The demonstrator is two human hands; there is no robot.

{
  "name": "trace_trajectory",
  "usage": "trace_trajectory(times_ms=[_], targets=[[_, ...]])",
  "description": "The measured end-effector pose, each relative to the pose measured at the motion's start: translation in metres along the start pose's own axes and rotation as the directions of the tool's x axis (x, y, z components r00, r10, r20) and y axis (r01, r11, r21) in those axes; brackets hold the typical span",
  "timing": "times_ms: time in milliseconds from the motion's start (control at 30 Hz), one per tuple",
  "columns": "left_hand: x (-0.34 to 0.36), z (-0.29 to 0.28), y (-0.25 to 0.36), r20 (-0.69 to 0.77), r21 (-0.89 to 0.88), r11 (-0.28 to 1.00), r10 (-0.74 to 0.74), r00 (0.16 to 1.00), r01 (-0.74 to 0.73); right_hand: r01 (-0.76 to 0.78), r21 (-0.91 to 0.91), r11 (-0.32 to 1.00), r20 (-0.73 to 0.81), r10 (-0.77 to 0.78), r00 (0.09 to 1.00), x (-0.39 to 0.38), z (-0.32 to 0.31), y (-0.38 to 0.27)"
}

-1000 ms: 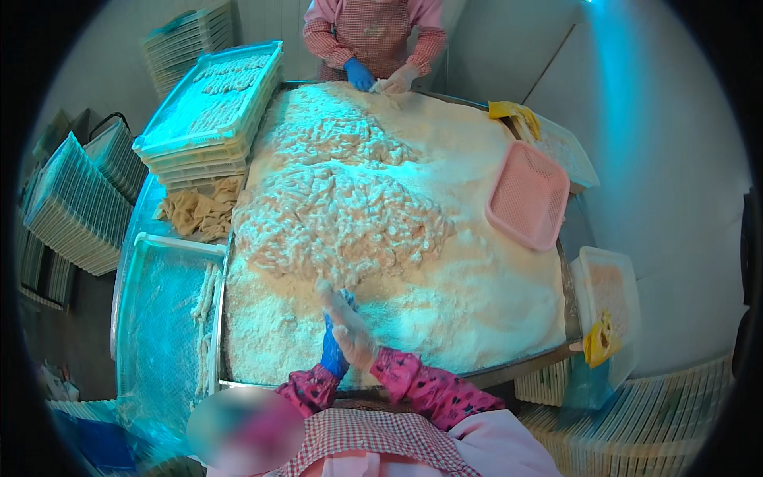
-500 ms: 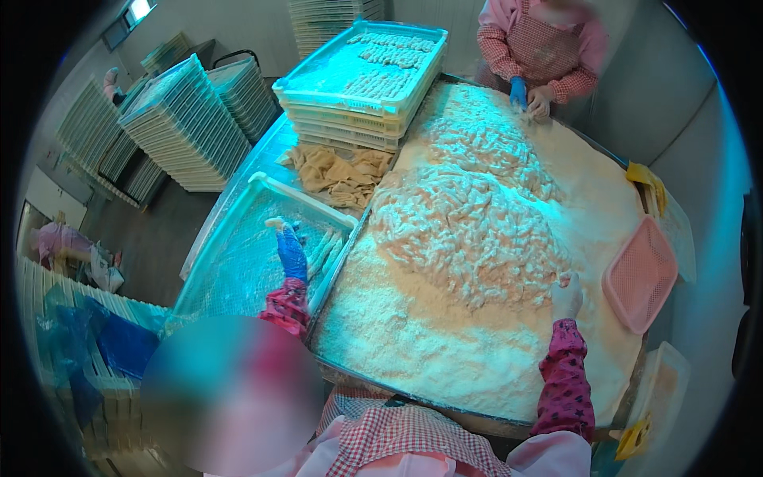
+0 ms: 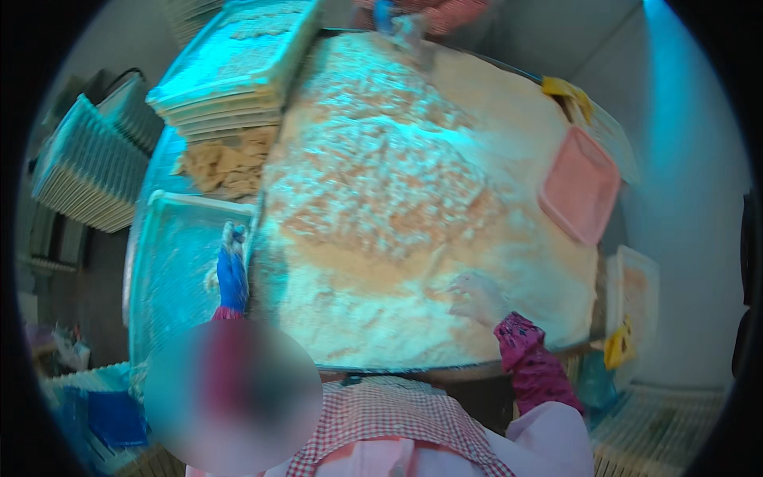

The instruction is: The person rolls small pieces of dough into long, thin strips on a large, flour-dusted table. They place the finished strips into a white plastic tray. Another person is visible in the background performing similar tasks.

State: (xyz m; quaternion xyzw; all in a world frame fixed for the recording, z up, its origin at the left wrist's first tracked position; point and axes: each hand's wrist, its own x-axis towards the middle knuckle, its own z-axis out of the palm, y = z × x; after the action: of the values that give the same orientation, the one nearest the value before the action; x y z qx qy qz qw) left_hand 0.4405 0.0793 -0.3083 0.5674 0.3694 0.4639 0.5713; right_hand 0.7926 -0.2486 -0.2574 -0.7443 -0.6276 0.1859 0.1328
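My left hand, in a blue glove, is over the pale mesh tray at the left, its blurred fingers closed around a small whitish piece at the tray's right side. My right hand, in a pale glove, hovers over or touches the powder near the front of the big flour-covered table, its fingers loosely bent and apart, with nothing visible in them. Beyond it lies a wide heap of floury whitish pieces.
Stacked trays stand at back left beside tan cloths. A pink basket rests at right, near pale bins. A co-worker is at the far edge. More tray stacks stand beyond the left side.
My hands have parted from palms together: the left moved to the tray, the right out over the flour, then back toward the front edge. The view swung left and back.
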Motion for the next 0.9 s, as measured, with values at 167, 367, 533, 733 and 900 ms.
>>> trace_trajectory(times_ms=[167, 367, 533, 733, 900], targets=[[-0.108, 0.139, 0.033, 0.871, 0.231, 0.777, 0.103, 0.480, -0.585, -0.062, -0.123, 0.990, -0.119, 0.047, 0.992, -0.016, 0.023, -0.030], [-0.114, 0.207, -0.032, 0.839, 0.498, 0.516, -0.082, 0.539, -0.697, -0.099, -0.003, 0.995, -0.227, 0.096, 0.969, -0.029, 0.039, 0.009], [-0.123, 0.201, -0.015, 0.835, 0.470, 0.522, 0.001, 0.551, -0.712, -0.306, 0.084, 0.948, -0.387, 0.314, 0.867, -0.060, 0.031, 0.012], [-0.157, 0.248, -0.083, 0.536, 0.176, 0.965, -0.260, 0.803, 0.195, -0.120, 0.077, 0.990, -0.562, 0.142, 0.815, 0.002, 0.028, -0.042], [-0.151, 0.254, -0.026, 0.556, -0.423, 0.425, -0.576, 0.599, 0.801, 0.075, 0.226, 0.971, -0.591, 0.075, 0.803, 0.032, 0.071, -0.073]])
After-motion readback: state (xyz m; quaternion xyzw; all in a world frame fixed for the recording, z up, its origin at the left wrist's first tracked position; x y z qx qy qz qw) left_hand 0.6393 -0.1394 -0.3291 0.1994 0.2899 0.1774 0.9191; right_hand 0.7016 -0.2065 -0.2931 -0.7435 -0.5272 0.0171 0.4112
